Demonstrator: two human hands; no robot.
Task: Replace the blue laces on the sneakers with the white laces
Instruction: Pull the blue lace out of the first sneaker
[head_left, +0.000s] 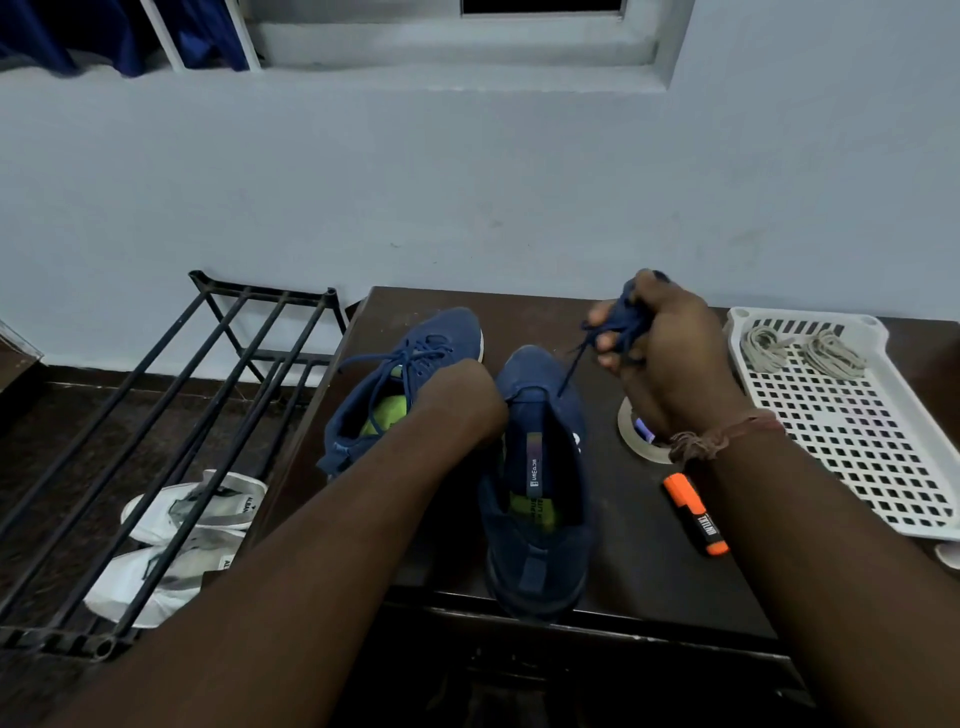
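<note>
Two blue sneakers stand on a dark table (649, 582). The left sneaker (447, 327) has its blue lace (410, 358) threaded. Above the right sneaker (540, 519), my right hand (670, 353) grips a bunched blue lace (621, 322); one end trails down to the shoe's tongue. My left hand (462, 400) bends down between the two shoes, against the right sneaker's opening, with its fingers hidden. Two bundles of white laces (763, 345) lie in a white perforated tray (883, 525) at the right.
A tape roll (631, 431) and an orange highlighter (696, 514) lie between the right sneaker and the tray. A black metal shoe rack (156, 415) stands left of the table, with white shoes (176, 530) under it. The wall is just behind.
</note>
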